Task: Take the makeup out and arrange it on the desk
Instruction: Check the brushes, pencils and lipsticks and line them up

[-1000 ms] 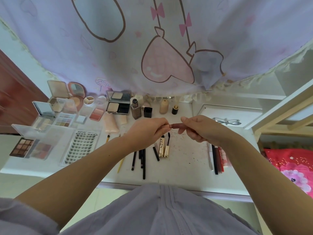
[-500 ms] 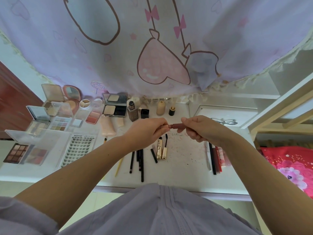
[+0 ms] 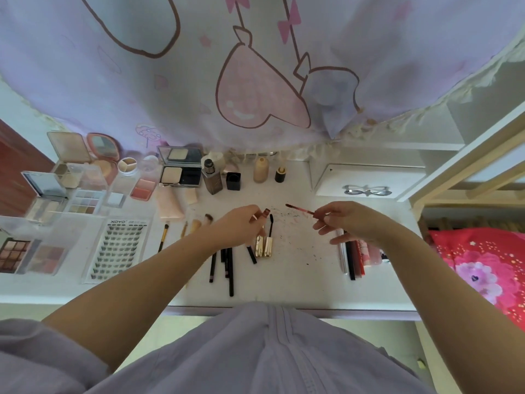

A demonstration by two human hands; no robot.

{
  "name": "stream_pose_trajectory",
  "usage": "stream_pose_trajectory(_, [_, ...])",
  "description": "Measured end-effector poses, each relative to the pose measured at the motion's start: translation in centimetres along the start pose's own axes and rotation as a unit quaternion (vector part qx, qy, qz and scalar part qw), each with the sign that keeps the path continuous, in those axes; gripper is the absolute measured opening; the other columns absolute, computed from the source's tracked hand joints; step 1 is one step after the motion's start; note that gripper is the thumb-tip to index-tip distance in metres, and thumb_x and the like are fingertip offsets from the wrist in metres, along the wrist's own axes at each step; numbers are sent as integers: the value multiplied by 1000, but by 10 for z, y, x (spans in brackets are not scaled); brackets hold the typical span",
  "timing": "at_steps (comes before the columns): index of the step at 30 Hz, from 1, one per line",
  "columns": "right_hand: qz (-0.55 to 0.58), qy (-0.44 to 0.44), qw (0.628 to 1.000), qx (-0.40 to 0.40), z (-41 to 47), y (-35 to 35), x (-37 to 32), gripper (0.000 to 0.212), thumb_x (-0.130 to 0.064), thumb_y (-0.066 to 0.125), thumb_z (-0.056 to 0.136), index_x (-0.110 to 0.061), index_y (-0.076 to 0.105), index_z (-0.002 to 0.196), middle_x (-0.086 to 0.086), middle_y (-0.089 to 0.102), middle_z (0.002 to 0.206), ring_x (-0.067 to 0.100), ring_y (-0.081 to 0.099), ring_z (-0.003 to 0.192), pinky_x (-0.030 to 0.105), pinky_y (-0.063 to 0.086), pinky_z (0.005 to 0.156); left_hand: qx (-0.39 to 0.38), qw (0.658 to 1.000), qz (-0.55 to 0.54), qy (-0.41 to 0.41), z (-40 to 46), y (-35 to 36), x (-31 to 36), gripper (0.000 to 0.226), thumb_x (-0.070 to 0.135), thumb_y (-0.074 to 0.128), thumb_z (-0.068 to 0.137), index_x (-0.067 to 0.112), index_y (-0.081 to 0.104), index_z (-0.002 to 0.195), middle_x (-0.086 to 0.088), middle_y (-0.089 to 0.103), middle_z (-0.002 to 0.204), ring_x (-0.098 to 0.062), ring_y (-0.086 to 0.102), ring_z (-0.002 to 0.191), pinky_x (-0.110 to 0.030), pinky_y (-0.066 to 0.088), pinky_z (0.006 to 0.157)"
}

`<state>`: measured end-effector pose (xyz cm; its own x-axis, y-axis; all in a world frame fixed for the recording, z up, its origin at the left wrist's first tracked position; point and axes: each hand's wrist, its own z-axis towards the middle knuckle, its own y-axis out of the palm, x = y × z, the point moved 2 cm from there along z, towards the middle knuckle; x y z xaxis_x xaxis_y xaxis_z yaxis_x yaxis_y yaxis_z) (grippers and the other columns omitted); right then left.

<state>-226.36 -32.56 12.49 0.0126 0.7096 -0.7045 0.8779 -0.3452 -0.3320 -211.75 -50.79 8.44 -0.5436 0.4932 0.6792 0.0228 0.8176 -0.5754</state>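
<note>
**Lip gloss tube and wand held apart over the surface**

Above the middle of the surface (image 3: 298,280), the lip gloss tube (image 3: 264,214) is pinched in the fingers of the left hand (image 3: 240,223), its open mouth pointing up and to the right. The right hand (image 3: 348,223) pinches the cap end of the wand (image 3: 301,209), whose dark applicator tip points left toward the tube; tube and wand are apart, with a gap between them. The lower fingers of the right hand are spread loosely.

Just below the left hand lie two gold mascara tubes (image 3: 263,245) side by side, with a black mascara brush (image 3: 270,223) beside the lip gloss tube. Left of them several black pencils (image 3: 227,265) lie toward the near edge, and small makeup brushes (image 3: 196,224) sit farther left. A lash tray (image 3: 119,248) lies near the left part of the near edge, with eyeshadow palettes (image 3: 28,254) at the left edge. Along the far edge stand open compacts (image 3: 181,169), a foundation bottle (image 3: 211,177), a small black cap (image 3: 233,181) and a beige bottle (image 3: 260,170). Under the right wrist lies a row of pens and lipsticks (image 3: 358,257). A white drawer box (image 3: 366,180) sits at the far right corner. A printed curtain (image 3: 255,66) hangs over the far edge.
</note>
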Motion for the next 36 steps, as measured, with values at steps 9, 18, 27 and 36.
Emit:
stream_pose_trajectory(9, [-127, 59, 984, 109, 34, 74, 63, 29, -32, 31, 101, -7, 44, 103, 8, 70, 89, 21, 60, 79, 32, 46, 67, 68, 988, 108, -90, 46, 66, 11, 37, 39, 46, 92, 8, 66, 85, -7, 65, 84, -23, 59, 81, -31, 47, 69])
stream_pose_trajectory(18, [-315, 40, 933, 167, 59, 111, 68, 28, -31, 30, 101, -9, 46, 106, 9, 66, 95, 27, 62, 81, 29, 34, 61, 103, 939, 318, -79, 62, 79, 2, 38, 39, 39, 94, 11, 65, 98, -9, 58, 104, -26, 48, 102, -34, 34, 80])
stream_pose_trajectory(27, [-332, 15, 925, 184, 57, 58, 67, 40, -35, 29, 101, -6, 57, 99, 14, 64, 94, 32, 62, 90, 32, 39, 68, 141, 947, 289, -18, 57, 72, 14, 40, 45, 35, 97, 14, 59, 105, -5, 58, 107, -24, 48, 104, -34, 37, 86])
stream_pose_trajectory(36, [-362, 63, 916, 161, 77, -27, 80, 28, -27, 40, 96, -8, 58, 104, 10, 62, 99, 24, 54, 83, 31, 40, 67, 61, 973, 221, 9, 78, 153, 83, 35, 38, 36, 97, 12, 51, 114, -7, 55, 116, -26, 46, 111, -37, 35, 89])
